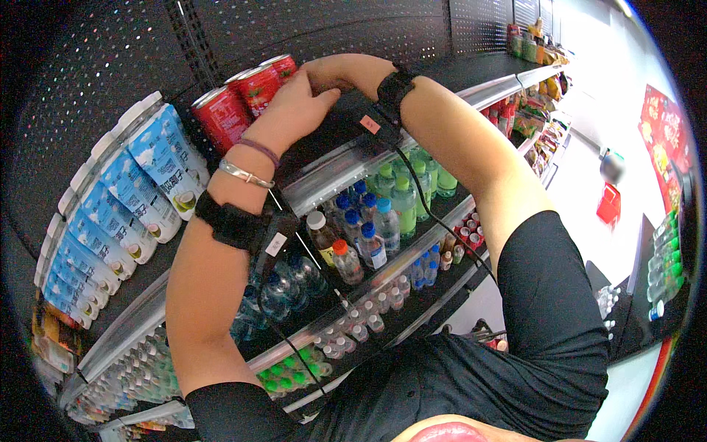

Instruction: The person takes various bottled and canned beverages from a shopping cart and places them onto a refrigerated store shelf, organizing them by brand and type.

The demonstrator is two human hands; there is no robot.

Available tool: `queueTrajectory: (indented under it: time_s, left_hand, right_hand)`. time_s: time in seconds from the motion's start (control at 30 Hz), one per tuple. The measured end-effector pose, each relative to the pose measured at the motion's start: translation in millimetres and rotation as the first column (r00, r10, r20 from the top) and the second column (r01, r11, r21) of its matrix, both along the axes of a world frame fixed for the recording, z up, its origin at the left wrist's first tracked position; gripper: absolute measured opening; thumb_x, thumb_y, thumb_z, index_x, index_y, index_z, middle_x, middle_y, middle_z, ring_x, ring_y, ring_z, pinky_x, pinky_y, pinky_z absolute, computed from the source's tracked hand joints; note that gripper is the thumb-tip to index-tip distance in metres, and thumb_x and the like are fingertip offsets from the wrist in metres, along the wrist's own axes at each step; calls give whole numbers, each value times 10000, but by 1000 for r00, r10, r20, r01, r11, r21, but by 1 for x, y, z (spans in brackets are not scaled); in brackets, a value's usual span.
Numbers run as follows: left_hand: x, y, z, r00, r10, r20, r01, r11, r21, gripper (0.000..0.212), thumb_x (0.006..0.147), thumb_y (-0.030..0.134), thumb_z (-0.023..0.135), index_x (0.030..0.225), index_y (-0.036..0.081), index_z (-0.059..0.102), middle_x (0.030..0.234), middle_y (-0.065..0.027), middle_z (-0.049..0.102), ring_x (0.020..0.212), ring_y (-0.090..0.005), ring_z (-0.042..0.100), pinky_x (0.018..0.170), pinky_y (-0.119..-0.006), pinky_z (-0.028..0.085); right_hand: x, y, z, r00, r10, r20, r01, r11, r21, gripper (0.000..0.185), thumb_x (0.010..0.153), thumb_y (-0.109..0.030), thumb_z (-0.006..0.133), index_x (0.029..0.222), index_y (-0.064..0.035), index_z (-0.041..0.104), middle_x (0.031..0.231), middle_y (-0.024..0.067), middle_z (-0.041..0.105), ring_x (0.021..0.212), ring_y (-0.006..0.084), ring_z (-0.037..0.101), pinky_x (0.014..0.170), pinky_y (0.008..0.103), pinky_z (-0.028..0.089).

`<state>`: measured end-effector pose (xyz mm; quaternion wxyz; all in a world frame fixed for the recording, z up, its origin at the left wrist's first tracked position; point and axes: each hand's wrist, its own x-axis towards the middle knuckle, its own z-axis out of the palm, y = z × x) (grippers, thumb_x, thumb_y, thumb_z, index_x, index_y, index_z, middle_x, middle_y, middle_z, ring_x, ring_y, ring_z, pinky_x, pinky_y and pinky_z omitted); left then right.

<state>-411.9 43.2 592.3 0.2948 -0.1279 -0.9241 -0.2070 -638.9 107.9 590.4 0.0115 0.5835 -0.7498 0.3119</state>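
Red metal cans (pixel 222 117) stand in a short row on the top shelf, against the perforated back panel. My left hand (pixel 293 108), its wrist wearing a silver bangle and a dark band, is beside these cans with the thumb apart; its fingertips are hidden, so a grip on a can cannot be told. Behind it, my right hand (pixel 320 72) reaches in from the right near the farthest can, mostly covered by the left hand. Black straps with small labelled boxes and cables sit around both forearms. Blue-and-white coconut drink containers (pixel 160 160) stand in a row left of the cans.
Clear rails (pixel 337 168) edge the shelves. Below are blue-capped bottles (pixel 371 243), green drink bottles (pixel 404 204), an orange-capped bottle (pixel 347 262) and small green-capped bottles (pixel 287 373). Packaged goods (pixel 533 47) stand farther right. A red basket (pixel 609 203) is beyond the shelving.
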Motion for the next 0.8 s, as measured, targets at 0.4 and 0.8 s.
queueTrajectory:
  time_s: [0.4,0.8]
  left_hand:
    - [112,30,21,983,-108,-146,32,896,-442,376,920,250,650,1175,-25,620,1086,-221,672,1012,-365,645,872,-414,502]
    - [147,147,-110,881,-467,81,467,825,-320,390,825,140,726,1157,-37,620,1070,-197,656,1032,-357,599,902,-414,487]
  right_hand:
    - [176,89,6,966,-4,-258,-54,975,-215,376,865,-100,682,1228,-35,606,1060,131,694,969,176,627,846,360,509]
    - [289,269,-155,986,-101,131,123,978,-170,287,867,-147,684,1077,28,595,914,223,670,862,324,668,759,412,506]
